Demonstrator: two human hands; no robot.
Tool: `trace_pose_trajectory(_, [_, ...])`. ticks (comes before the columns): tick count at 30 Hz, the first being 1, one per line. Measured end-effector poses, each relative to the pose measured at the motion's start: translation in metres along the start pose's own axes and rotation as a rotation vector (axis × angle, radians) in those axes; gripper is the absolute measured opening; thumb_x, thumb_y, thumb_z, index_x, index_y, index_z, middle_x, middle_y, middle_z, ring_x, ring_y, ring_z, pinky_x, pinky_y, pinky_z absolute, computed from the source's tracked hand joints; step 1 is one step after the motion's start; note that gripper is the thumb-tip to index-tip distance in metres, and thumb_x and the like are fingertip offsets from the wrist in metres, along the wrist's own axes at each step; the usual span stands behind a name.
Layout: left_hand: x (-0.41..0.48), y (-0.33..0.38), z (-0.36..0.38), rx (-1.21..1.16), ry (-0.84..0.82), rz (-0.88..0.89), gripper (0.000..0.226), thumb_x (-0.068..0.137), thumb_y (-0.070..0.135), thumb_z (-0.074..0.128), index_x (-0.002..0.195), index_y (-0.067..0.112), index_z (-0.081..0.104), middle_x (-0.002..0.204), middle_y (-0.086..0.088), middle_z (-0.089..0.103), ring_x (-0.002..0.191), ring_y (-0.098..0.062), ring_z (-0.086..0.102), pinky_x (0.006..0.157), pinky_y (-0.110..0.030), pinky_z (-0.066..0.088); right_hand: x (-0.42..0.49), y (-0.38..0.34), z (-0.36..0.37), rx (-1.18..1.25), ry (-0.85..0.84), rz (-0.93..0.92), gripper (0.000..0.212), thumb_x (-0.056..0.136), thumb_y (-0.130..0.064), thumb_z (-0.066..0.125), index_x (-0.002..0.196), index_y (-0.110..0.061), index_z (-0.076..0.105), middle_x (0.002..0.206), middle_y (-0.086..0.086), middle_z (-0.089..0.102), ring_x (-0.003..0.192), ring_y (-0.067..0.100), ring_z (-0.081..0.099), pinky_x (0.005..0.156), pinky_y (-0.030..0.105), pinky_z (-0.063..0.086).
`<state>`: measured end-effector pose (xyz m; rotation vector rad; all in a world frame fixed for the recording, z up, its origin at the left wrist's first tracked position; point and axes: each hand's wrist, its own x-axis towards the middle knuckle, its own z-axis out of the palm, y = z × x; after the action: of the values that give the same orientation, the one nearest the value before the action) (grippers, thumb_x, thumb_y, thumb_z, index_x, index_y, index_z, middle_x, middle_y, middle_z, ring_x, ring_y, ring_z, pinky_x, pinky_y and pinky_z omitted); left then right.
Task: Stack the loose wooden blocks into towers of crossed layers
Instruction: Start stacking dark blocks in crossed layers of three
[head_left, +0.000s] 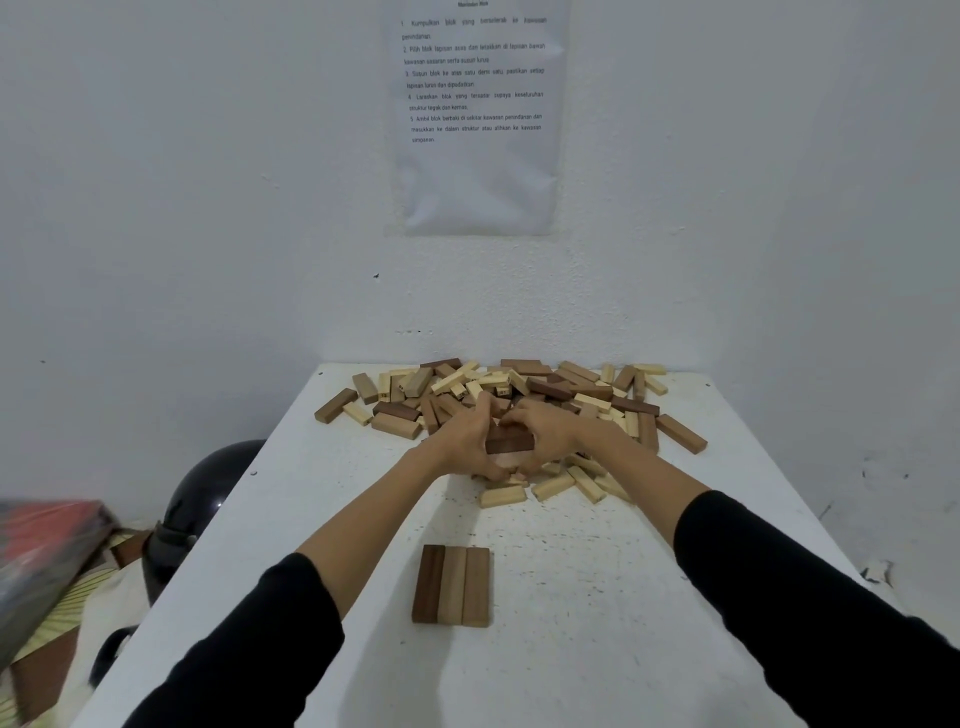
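A heap of loose wooden blocks (561, 387), pale, tan and dark brown, covers the far end of the white table (597, 597). Near the front lies one flat layer of three blocks (451, 585) side by side, dark to light. My left hand (465, 441) and my right hand (545, 434) meet at the near edge of the heap. Together they clasp a small bundle of blocks (510, 447), a dark one on top and a lighter one beneath. Fingers hide the rest of the bundle.
The table stands in a white corner, walls close behind and to the right. A printed sheet (475, 114) hangs on the back wall. Left of the table, below its edge, sit a black helmet (208, 499) and a blurred red object (47, 561).
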<state>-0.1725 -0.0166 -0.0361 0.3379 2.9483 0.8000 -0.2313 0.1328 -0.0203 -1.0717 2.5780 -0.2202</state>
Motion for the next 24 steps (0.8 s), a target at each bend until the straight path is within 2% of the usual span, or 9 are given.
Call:
trace_pose_trajectory(2, [0.0, -0.001, 0.0, -0.007, 0.006, 0.016, 0.071, 0.063, 0.018, 0.084, 0.103, 0.015, 0.026, 0.09, -0.003, 0.047, 0.079, -0.017, 0.048, 0.055, -0.018, 0.034, 0.0, -0.003, 0.001, 0.01, 0.028, -0.008, 0.072, 0.072, -0.026, 0.078, 0.133, -0.01, 0.044, 0.106, 0.0, 0.041, 0.096, 0.014, 0.04, 0.081, 0.025, 0.036])
trace_pose_trajectory(4, [0.0, -0.001, 0.0, -0.034, 0.01, 0.022, 0.071, 0.062, 0.014, 0.084, 0.106, 0.011, 0.029, 0.095, -0.003, 0.046, 0.082, -0.015, 0.047, 0.057, -0.015, 0.036, -0.001, -0.006, 0.002, 0.004, 0.057, -0.009, 0.069, 0.071, -0.025, 0.078, 0.13, -0.01, 0.045, 0.104, -0.001, 0.04, 0.094, 0.013, 0.039, 0.078, 0.023, 0.032])
trace_pose_trajectory(6, [0.0, -0.001, 0.001, -0.054, 0.017, 0.027, 0.071, 0.061, 0.011, 0.084, 0.109, 0.007, 0.031, 0.098, -0.002, 0.046, 0.085, -0.014, 0.047, 0.06, -0.012, 0.038, -0.003, -0.008, 0.004, 0.024, 0.069, -0.003, 0.073, 0.069, -0.024, 0.079, 0.13, -0.011, 0.042, 0.107, 0.003, 0.044, 0.097, 0.016, 0.04, 0.08, 0.025, 0.036])
trace_pose_trajectory(9, [0.001, -0.004, 0.004, -0.088, 0.043, 0.023, 0.075, 0.057, 0.008, 0.086, 0.109, 0.008, 0.032, 0.103, -0.003, 0.046, 0.091, -0.016, 0.048, 0.066, -0.016, 0.036, -0.009, -0.015, 0.006, 0.089, 0.087, 0.01, 0.092, 0.061, -0.025, 0.081, 0.138, -0.014, 0.032, 0.119, 0.007, 0.05, 0.108, 0.021, 0.047, 0.094, 0.037, 0.044])
trace_pose_trajectory(12, [0.0, -0.007, 0.006, -0.116, 0.062, 0.01, 0.079, 0.056, 0.007, 0.086, 0.115, 0.004, 0.034, 0.105, -0.003, 0.045, 0.092, -0.016, 0.046, 0.064, -0.014, 0.036, -0.008, -0.014, 0.009, 0.134, 0.11, 0.016, 0.101, 0.054, -0.023, 0.08, 0.14, -0.018, 0.029, 0.122, 0.004, 0.054, 0.107, 0.022, 0.052, 0.091, 0.042, 0.048])
trace_pose_trajectory(18, [-0.003, -0.009, 0.008, -0.173, 0.091, 0.006, 0.078, 0.056, 0.004, 0.086, 0.114, 0.005, 0.035, 0.103, -0.002, 0.042, 0.08, -0.004, 0.042, 0.061, -0.004, 0.037, -0.015, -0.017, 0.01, 0.194, 0.152, -0.011, 0.097, 0.062, -0.011, 0.08, 0.143, -0.016, 0.027, 0.13, 0.005, 0.047, 0.115, 0.02, 0.045, 0.096, 0.036, 0.043])
trace_pose_trajectory(24, [-0.006, -0.002, 0.002, -0.18, 0.095, 0.016, 0.078, 0.058, 0.007, 0.086, 0.117, 0.007, 0.036, 0.106, -0.003, 0.044, 0.077, -0.004, 0.042, 0.059, -0.005, 0.037, -0.022, -0.015, 0.007, 0.241, 0.167, -0.003, 0.081, 0.071, -0.011, 0.077, 0.139, -0.011, 0.033, 0.131, 0.008, 0.042, 0.121, 0.021, 0.039, 0.096, 0.027, 0.034])
